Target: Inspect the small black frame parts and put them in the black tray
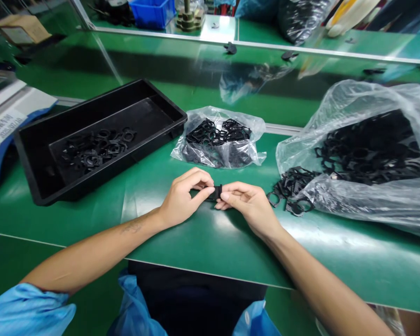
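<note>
A small black plastic part [216, 192] is pinched between my two hands, just above the green table. My left hand [185, 193] is closed on its left side, thumb and fingers together. From the right, my right hand [247, 203] grips the same part with thumb and fingertips. Fingers cover much of the piece, so its full shape is hidden. Behind my hands lies an open clear plastic bag [227, 156] of black ring-shaped parts. To the right, loose black ring parts [296, 189] spill from the mouth of a larger clear bag [364, 200].
A black tray [161, 133] holding several black parts stands at the left. Beside it is a white and blue machine [3, 121] with a label. A clear panel [182, 65] runs along the back; a blue bin [153, 14] sits beyond it.
</note>
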Motion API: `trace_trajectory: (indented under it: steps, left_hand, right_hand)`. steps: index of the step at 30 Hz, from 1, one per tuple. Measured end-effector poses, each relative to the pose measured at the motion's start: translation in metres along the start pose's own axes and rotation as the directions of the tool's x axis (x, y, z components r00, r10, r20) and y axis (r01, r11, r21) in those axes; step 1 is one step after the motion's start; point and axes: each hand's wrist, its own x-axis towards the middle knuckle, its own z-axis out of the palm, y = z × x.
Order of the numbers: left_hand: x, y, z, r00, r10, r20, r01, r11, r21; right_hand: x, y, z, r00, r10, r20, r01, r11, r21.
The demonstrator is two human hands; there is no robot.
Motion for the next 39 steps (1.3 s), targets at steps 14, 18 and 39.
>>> trace_trajectory:
  steps: [14,18,39]
  left_hand:
    - [-0.001,0.001,0.002,1.000,0.002,0.012,-0.002,0.999,0.039]
    - [0.000,0.001,0.001,0.999,0.027,0.020,-0.029,0.998,0.064]
    - [0.000,0.008,-0.002,0.971,0.229,-0.065,-0.214,0.961,0.177]
  right_hand:
    - [0.000,-0.001,0.002,1.000,0.002,-0.002,-0.002,1.000,-0.008]
    - [0.000,0.000,0.001,1.000,0.006,0.001,-0.006,1.000,-0.009]
    - [-0.010,-0.002,0.001,0.844,-0.536,-0.031,0.412,0.685,-0.601]
